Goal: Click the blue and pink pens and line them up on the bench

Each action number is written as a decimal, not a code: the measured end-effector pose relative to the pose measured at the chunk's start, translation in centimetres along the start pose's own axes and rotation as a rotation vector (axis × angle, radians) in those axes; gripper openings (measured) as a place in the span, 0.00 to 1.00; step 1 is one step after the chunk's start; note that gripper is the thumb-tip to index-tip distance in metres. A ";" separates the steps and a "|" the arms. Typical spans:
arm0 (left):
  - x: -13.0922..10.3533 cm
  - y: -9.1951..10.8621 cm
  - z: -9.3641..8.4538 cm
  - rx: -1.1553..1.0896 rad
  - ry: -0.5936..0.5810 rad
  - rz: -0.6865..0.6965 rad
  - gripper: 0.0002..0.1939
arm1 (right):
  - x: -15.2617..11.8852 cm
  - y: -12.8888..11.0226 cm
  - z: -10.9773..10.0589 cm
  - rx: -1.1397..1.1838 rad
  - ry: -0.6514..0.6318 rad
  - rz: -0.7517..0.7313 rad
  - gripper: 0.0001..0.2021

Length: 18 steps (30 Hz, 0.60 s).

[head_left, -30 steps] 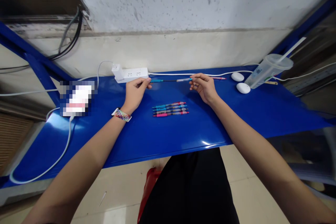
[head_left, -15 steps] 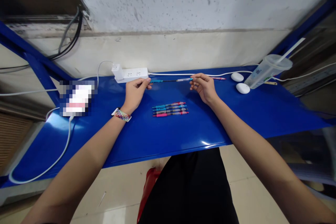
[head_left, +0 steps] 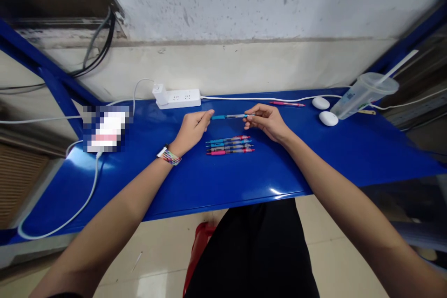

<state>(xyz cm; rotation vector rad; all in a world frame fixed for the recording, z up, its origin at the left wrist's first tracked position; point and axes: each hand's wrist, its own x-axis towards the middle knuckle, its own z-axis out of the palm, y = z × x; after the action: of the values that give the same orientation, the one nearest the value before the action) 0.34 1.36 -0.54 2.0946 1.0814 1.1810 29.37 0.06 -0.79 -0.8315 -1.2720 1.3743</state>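
Observation:
Between my two hands a pen (head_left: 230,116) with a blue front grip and a clear barrel lies level above the table. My left hand (head_left: 195,126) pinches the blue grip near its tip, thumb and fingers closed. The clear barrel's far end is pinched by my right hand (head_left: 264,120). Grip and barrel meet in one line. Just below, several click pens (head_left: 229,145) with blue, grey and pink grips lie side by side on the blue table (head_left: 226,181). A red pen (head_left: 287,104) lies apart behind my right hand.
A white power strip (head_left: 181,98) with a plugged-in charger sits against the wall. At left a blurred-out phone (head_left: 108,130) is on a white cable. Two white rounded objects (head_left: 328,118) stand by a clear plastic cup (head_left: 359,95) with a straw at right.
My hands have come closer together. The dark refill that showed between the blue grip and the clear barrel has slid inside, and the two parts now meet.

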 end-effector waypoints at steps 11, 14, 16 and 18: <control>0.2 -0.1 0.6 -0.242 -0.041 -0.008 0.10 | 0.3 -0.1 -0.1 0.060 0.050 0.012 0.16; 0.2 -0.3 0.6 -0.232 -0.004 0.029 0.15 | 0.2 -0.1 0.0 0.050 0.042 0.014 0.16; 0.3 -0.5 0.6 -0.192 0.047 0.068 0.25 | 0.2 -0.1 0.1 0.043 0.037 0.013 0.16; 0.3 -0.7 0.6 -0.169 0.036 0.047 0.23 | 0.2 -0.2 0.1 0.037 0.037 0.012 0.17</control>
<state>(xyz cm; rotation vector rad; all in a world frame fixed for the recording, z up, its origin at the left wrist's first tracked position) 0.67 1.97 -1.16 1.9851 0.9194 1.2904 29.27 0.22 -0.59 -0.8365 -1.2117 1.3820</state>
